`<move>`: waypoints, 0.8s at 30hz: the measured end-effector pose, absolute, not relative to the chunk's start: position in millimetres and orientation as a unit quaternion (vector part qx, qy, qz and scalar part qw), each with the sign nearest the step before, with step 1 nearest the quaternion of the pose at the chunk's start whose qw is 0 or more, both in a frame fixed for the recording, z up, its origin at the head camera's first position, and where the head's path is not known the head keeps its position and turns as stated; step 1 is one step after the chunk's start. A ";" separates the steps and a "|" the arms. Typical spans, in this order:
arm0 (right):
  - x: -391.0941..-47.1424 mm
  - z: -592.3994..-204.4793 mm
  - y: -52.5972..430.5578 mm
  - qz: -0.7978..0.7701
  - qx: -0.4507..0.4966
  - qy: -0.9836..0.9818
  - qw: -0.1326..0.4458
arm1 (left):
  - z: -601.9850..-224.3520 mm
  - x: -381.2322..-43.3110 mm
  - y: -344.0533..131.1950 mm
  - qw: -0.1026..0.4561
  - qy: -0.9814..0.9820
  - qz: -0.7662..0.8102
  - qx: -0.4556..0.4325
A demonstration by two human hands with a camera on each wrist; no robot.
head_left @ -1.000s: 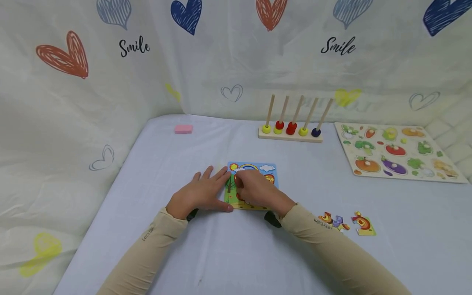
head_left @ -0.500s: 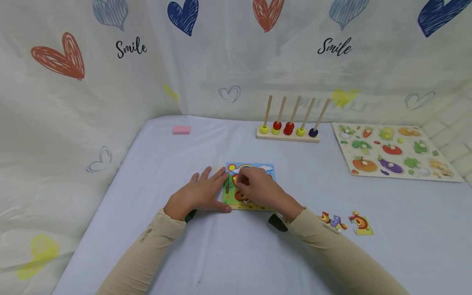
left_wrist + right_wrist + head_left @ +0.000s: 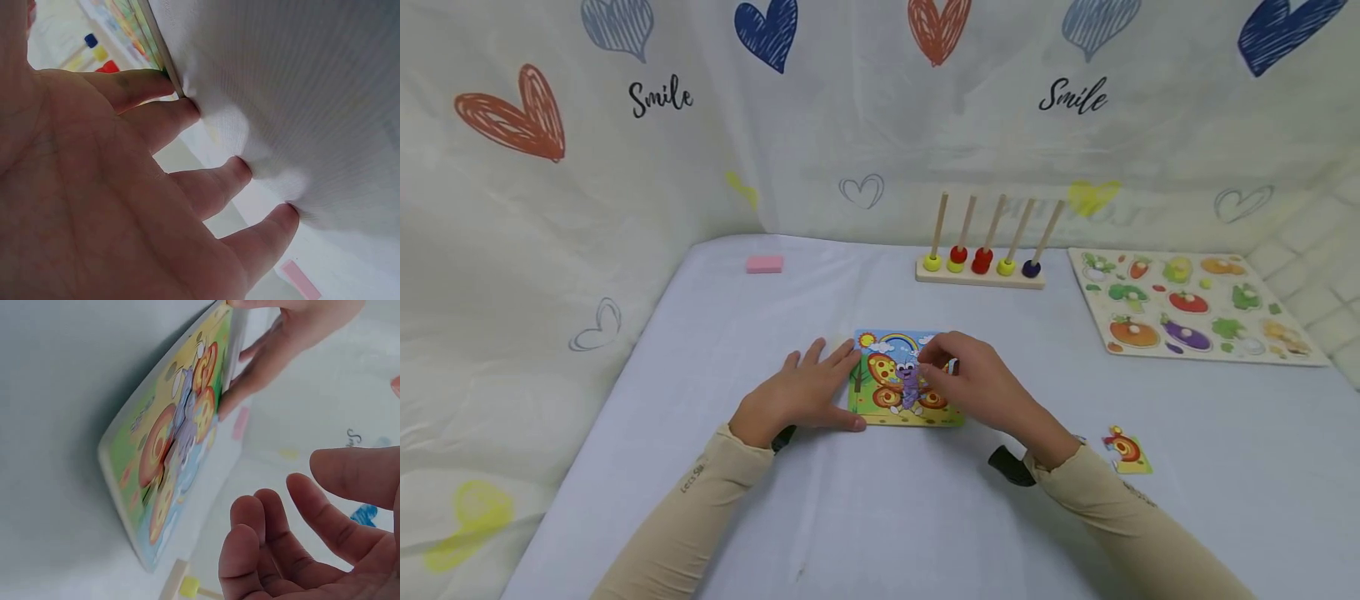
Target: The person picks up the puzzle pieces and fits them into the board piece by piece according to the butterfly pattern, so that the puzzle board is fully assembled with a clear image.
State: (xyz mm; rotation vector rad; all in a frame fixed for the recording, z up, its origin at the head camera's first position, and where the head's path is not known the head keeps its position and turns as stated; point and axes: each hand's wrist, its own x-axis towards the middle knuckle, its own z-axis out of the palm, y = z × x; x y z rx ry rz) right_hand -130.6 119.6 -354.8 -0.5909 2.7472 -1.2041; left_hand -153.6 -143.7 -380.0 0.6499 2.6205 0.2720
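Note:
A puzzle board (image 3: 876, 419) with a purple butterfly scene lies flat on the table. My left hand (image 3: 805, 396) spreads its fingers along the board's left side, thumb at the lower left corner. In the left wrist view, that hand's (image 3: 119, 187) fingertips press on the cloth, with one or two at the board's edge (image 3: 159, 44). Over the right part of the picture hovers my right hand (image 3: 981, 379), its fingers loosely bent. The right wrist view shows nothing between the thumb and fingers of this hand (image 3: 300, 556), which is apart from the board (image 3: 115, 440).
A loose puzzle piece (image 3: 1126, 450) with a red and orange swirl lies to the right, near my right forearm. At the back are a bead abacus (image 3: 979, 273) with upright pegs, a vegetable peg board (image 3: 1157, 310) and a pink block (image 3: 764, 264).
My right hand has drawn back to the right from the middle of the board, uncovering most of the butterfly. Its wrist now hides other loose pieces. The left hand stays in place.

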 end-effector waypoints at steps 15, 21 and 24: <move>-108.4 -352.4 179.3 -0.395 -0.171 0.902 0.016 | -380.9 -155.8 -143.1 0.216 0.945 0.090 0.229; -97.5 -350.7 202.9 -0.380 -0.158 0.911 0.011 | -380.6 -155.0 -142.6 0.217 0.945 0.091 0.227; -92.3 -351.7 212.7 -0.367 -0.150 0.918 0.016 | -381.0 -153.4 -142.5 0.222 0.944 0.095 0.224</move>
